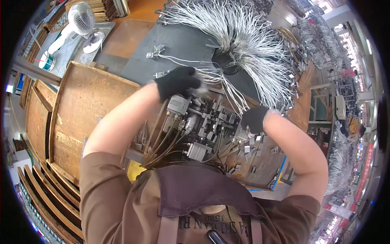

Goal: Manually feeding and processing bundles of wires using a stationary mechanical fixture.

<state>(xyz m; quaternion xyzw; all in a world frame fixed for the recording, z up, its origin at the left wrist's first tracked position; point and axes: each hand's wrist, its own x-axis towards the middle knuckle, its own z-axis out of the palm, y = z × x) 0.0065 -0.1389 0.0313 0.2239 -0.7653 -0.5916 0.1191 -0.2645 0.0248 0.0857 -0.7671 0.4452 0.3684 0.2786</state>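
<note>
Gripping a blurred silvery part [200, 89], black-gloved left fingers [191, 82]; right fingers [248, 118], hold unclear.

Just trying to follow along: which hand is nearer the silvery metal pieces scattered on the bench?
Right. In the picture, the right hand is just above the silvery metal pieces; the left hand is farther, up and to their left.
</note>
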